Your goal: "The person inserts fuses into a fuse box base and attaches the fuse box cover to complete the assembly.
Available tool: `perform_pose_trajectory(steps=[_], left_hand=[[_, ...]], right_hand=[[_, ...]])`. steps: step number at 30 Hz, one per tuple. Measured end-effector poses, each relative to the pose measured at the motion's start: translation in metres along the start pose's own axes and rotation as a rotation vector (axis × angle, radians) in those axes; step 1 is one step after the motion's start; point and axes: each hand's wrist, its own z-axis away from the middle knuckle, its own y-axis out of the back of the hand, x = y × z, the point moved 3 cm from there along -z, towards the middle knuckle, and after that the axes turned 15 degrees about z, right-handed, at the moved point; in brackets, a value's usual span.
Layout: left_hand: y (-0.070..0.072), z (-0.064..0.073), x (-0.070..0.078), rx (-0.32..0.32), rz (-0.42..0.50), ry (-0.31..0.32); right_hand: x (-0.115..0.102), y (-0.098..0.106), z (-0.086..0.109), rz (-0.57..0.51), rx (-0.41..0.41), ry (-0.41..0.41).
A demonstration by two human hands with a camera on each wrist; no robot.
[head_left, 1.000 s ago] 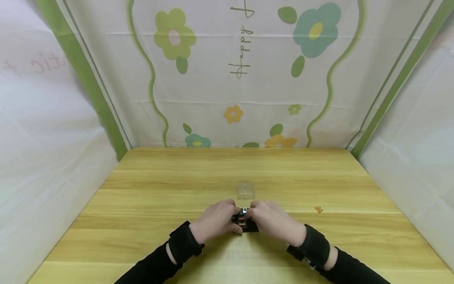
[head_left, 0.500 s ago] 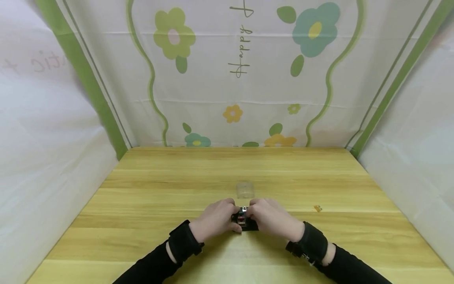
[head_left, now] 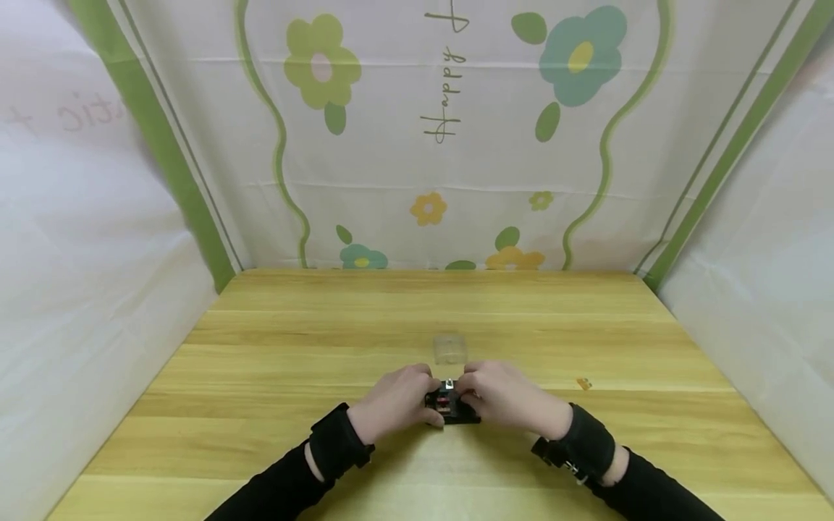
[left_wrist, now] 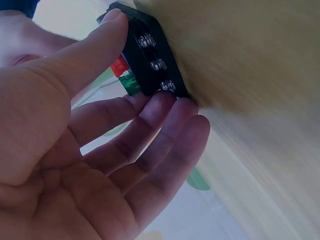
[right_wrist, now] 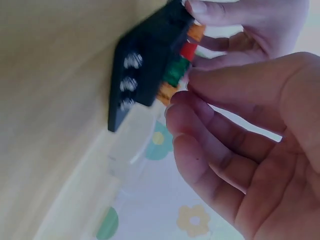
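Observation:
A small black fuse block (head_left: 464,415) lies on the table between both hands, with metal screw terminals (left_wrist: 159,64) along its side. Orange, red and green blade fuses stand in it; a green fuse (right_wrist: 176,71) and an orange fuse (right_wrist: 166,93) show in the right wrist view. My left hand (head_left: 399,399) grips the block's left end, thumb on the near side and fingertips on the far side. My right hand (head_left: 511,396) has its curled fingertips close to the orange fuse at the right end; whether they pinch anything is hidden.
A clear plastic cover (head_left: 449,349) lies on the wooden table (head_left: 293,333) just beyond the block. A small orange-brown mark (head_left: 584,384) is farther right. A white flower-print cloth (head_left: 391,145) hangs behind the table, with white cloth along both sides.
My right hand has shifted slightly right, and more of the block's right end shows. The left hand keeps its grip, and the block stays in place.

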Motion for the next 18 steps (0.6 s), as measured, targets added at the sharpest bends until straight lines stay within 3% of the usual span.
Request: perform_pose_trajectory(steps=[8, 18], left_hand=[[0.000, 0.000, 0.001, 0.005, -0.018, -0.008], [-0.001, 0.001, 0.000, -0.005, -0.013, 0.001]], right_hand=[[0.013, 0.011, 0.008, 0.044, 0.074, -0.019], [0.022, 0.016, 0.014, 0.099, 0.078, -0.057]])
